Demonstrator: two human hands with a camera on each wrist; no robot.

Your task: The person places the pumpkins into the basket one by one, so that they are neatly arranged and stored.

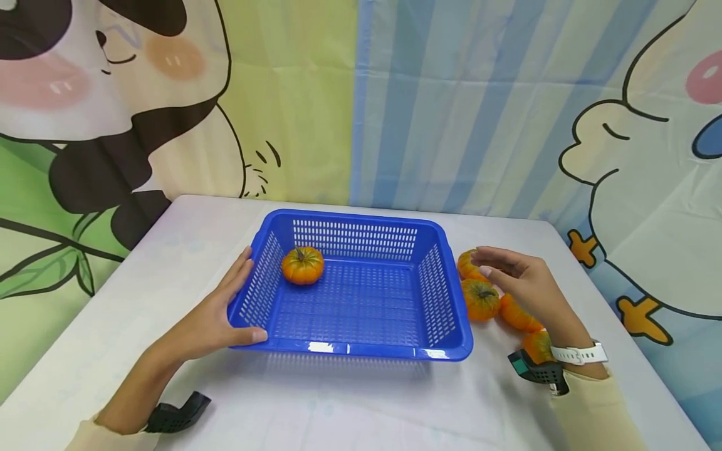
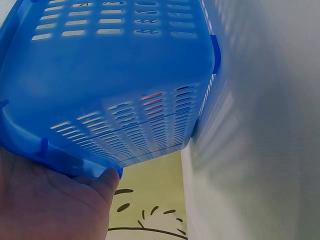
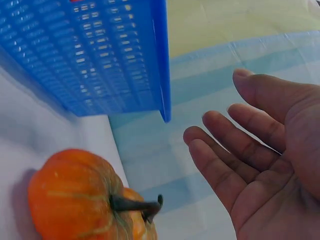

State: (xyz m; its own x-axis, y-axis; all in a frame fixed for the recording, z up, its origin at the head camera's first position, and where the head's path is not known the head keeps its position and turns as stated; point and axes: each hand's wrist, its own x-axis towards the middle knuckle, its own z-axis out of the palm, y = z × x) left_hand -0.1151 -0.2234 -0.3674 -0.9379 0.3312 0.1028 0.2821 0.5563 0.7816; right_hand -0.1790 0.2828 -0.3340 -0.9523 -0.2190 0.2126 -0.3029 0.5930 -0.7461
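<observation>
A blue plastic basket (image 1: 350, 351) with slotted walls stands on the white table, a small orange pumpkin (image 1: 303, 265) in its back left part. My left hand (image 1: 211, 322) holds the basket's rim at the front left corner, thumb on the front edge and fingers along the left side. In the left wrist view that hand (image 2: 55, 200) is at the rim. My right hand (image 1: 521, 282) hovers over several pumpkins right of the basket, with nothing in it. The right wrist view shows its fingers (image 3: 225, 175) loosely bent, apart from the nearest pumpkin (image 3: 75, 195).
Close along the basket's right side sit the loose pumpkins, among them a greenish-orange one (image 1: 480, 300) and another (image 1: 519, 313) partly under my right hand. A printed cloth curtain (image 1: 451, 125) hangs behind the white table (image 1: 366, 407).
</observation>
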